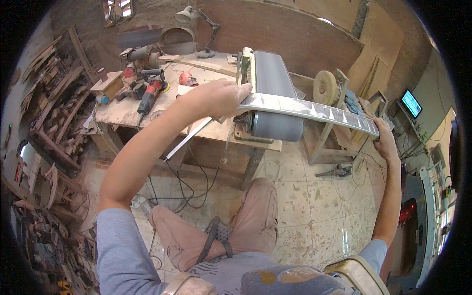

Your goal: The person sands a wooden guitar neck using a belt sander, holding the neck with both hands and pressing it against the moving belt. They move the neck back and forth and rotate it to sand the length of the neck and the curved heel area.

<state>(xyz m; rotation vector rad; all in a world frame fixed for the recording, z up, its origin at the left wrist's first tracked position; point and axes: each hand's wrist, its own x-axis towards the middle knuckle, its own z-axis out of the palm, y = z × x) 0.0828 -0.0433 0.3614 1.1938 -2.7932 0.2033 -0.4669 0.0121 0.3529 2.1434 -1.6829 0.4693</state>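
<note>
Upper left: red grinder (152, 93) on bench (117, 112). Upper centre: left hand (221, 98) closed round one end of the guitar neck (314, 109), which slants across the belt sander (278, 127); contact there can't be told. Then a pale round wheel (324, 87). Right: right hand (385, 140) gripping the neck's far end. Upper right: lit screen (411, 103).

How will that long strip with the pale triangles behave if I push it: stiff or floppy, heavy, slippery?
Probably stiff: the strip spans from the left hand to the right hand without obvious sag. Likely light for its length, since it looks slender. Its flat, smooth-looking face may be somewhat slippery.
</note>
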